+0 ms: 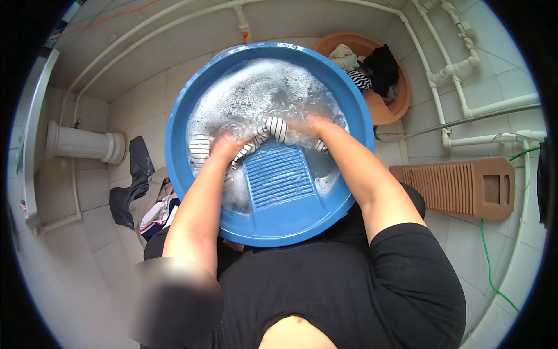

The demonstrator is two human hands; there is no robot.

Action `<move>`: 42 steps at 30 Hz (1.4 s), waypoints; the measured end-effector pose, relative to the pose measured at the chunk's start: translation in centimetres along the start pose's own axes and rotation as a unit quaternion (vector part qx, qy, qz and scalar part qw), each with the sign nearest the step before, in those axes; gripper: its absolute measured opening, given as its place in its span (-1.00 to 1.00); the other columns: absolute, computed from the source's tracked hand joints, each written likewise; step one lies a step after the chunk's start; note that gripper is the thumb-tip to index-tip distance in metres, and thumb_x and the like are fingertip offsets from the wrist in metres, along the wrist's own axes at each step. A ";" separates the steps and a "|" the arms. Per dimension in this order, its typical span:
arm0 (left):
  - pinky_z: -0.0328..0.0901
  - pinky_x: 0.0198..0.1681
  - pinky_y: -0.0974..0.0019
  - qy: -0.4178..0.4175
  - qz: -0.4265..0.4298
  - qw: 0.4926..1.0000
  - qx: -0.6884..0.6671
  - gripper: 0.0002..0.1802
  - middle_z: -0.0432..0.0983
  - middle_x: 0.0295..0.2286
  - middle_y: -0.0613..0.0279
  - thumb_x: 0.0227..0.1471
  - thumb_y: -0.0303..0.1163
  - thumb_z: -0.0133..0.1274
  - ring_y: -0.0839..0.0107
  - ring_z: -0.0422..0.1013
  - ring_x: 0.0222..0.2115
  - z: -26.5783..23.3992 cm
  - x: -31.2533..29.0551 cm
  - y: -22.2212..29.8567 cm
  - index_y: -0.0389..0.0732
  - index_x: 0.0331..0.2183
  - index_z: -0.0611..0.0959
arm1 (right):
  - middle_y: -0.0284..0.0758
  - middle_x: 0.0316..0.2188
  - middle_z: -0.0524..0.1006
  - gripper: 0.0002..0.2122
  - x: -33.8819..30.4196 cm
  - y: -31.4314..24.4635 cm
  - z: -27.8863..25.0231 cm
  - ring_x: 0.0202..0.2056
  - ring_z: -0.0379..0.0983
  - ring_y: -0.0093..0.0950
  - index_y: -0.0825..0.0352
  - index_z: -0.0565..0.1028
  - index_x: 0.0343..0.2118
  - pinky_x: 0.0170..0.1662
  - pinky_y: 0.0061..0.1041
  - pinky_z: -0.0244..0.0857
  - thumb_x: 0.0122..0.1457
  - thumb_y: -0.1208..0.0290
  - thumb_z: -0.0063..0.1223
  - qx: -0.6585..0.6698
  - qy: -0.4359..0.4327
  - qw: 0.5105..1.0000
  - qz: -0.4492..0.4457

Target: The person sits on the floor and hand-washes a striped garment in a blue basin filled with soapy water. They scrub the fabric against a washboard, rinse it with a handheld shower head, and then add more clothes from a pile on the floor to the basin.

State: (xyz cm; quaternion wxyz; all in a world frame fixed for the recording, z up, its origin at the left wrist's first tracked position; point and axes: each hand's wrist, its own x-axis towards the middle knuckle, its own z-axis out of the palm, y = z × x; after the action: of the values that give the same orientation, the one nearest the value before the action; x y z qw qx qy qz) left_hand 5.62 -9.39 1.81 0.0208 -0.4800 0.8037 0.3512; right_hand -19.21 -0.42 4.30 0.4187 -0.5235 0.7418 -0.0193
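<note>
Running crosswise mid-frame, striped cloth [276,129] is lying between left hand [228,144] and right hand [309,123], left sitting closer; can't tell either grip, soapy water [250,87] is blurring both.

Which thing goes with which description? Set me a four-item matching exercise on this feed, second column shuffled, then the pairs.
1. Tub
2. Wet cloth
3. Loose washboard
4. Smaller basin

A. flat, brown and ridged
B. blue, holding suds
C. beyond the tub, holding clothes
D. striped, by the left hand and right hand

Pairs: 1-B; 2-D; 3-A; 4-C
</note>
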 end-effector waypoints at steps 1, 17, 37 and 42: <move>0.18 0.00 0.21 -0.015 -0.008 1.000 0.019 -0.17 0.36 -0.08 -0.09 -0.30 0.16 0.12 0.14 0.29 -0.04 -0.2 0.1 -0.1 -0.28 -0.08 0.46 | -0.08 0.06 0.26 -0.28 -0.1 0.1 0.0 0.09 0.18 -0.23 0.25 0.20 0.11 0.12 -0.37 0.05 -0.03 -0.21 -0.16 0.008 0.014 1.000 0.001; 0.33 -0.25 0.42 0.051 0.148 0.780 -0.606 -0.62 0.46 -0.37 0.25 -0.27 -0.68 0.05 0.49 0.41 -0.36 -6.0 -8.2 7.6 -0.26 -0.27 0.45 | -0.07 0.11 0.17 -0.40 -6.6 -0.2 -0.2 0.15 0.04 -0.20 0.24 0.26 0.07 0.16 -0.38 -0.06 0.00 -0.02 -0.04 0.111 0.245 0.963 -0.033; 0.11 0.07 0.03 -0.015 0.071 0.434 -0.898 -0.36 0.34 -0.05 0.06 -0.03 0.05 -0.20 0.12 0.24 -0.01 -4.8 -10.5 8.7 -0.24 -0.05 0.41 | -0.19 -0.10 0.43 -0.49 -11.0 -7.1 0.5 -0.08 0.37 -0.28 0.29 0.42 -0.11 0.02 -0.23 0.21 0.06 -0.03 -0.29 0.862 -0.094 0.487 -0.103; 0.18 0.04 0.14 -0.025 0.027 0.644 -0.764 0.01 0.33 -0.05 0.07 -0.22 0.43 -0.15 0.20 0.29 -0.04 -2.1 -9.1 7.1 -0.24 0.03 0.31 | -0.15 -0.21 0.49 -0.60 -10.6 -8.8 1.4 -0.18 0.43 -0.30 0.40 0.45 -0.21 -0.03 -0.34 0.27 0.11 0.21 -0.36 0.868 -0.168 0.435 -0.169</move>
State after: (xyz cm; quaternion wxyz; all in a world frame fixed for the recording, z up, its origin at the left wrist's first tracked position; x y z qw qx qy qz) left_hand 5.61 -1.68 10.62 -0.3427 -0.2944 0.2618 0.8529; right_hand -10.56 4.53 13.89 0.7581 0.0074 0.1471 -0.6353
